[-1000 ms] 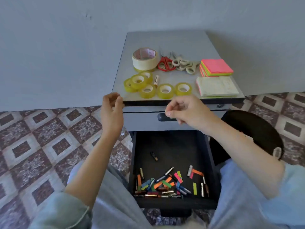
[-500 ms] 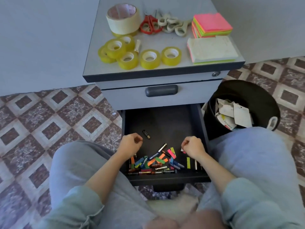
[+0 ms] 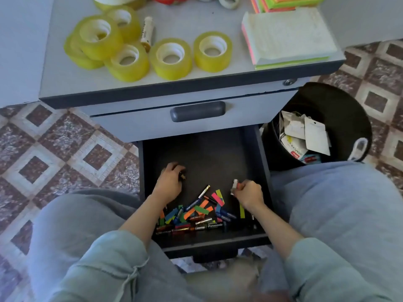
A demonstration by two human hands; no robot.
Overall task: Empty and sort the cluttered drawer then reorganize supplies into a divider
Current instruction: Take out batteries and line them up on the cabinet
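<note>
**Progress.** Emptying looks well advanced but unfinished, and sorting is under way.
- The open drawer point(image 3: 205, 149) is bare across its far half.
- A heap of batteries and coloured paper flags point(image 3: 196, 216) lies along its near edge.
- No divider is in view, so the reorganising step is judged not yet begun.

**Grips.**
- The left grip point(image 3: 170, 182), at the drawer's left side, is curled over a single dark battery point(image 3: 182, 176) lying apart from the heap.
- The right grip point(image 3: 247, 194), right of centre, pinches a small white piece point(image 3: 234, 185) together with something orange. What these are cannot be told.

**Count, on the bench point(image 3: 196, 22).**
- Yellow tape rolls point(image 3: 171, 58): six. Four are clustered on the left with one stacked on top, and two stand singly to their right.
- White tube, possibly a glue stick point(image 3: 147, 32): one, just beside the cluster.
- White-topped sticky-note pad point(image 3: 287, 33): one, at the right.
- Neon note stack point(image 3: 287, 1): one, beyond the pad and cut off by the frame.
- A wide tape roll and scissor handles show only at the far edge and are not countable.

**Count, in the drawer.** The batteries and flags overlap too much for a firm tally. One yellow-green flag point(image 3: 242, 211) lies alone at the right.

**Floor, right.** One black bin point(image 3: 327, 101) holds torn packaging.
</note>
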